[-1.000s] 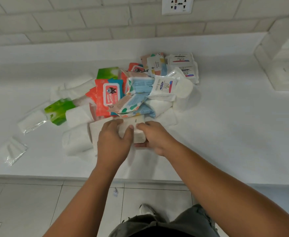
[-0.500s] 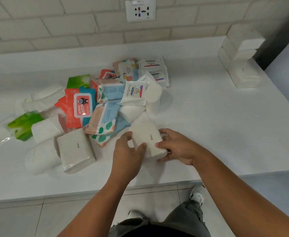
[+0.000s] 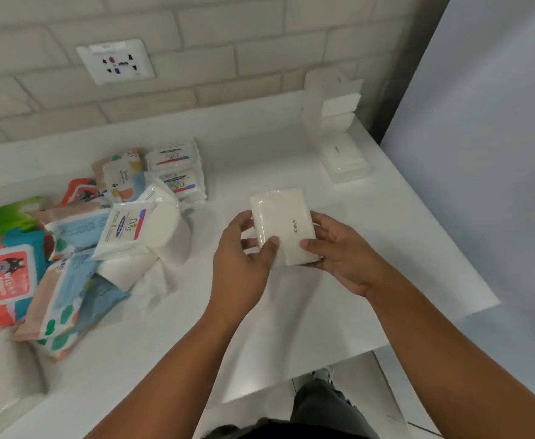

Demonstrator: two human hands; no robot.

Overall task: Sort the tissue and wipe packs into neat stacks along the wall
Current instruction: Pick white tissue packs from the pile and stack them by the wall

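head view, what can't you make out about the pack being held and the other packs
white pack: printed line too small to read; left hand and right hand cover its side edges and underside.
red wipes pack: cut off by the left frame edge.
white stack by the wall: blurred, white on white, so pack count unclear.
pile: lower packs hidden under upper ones.
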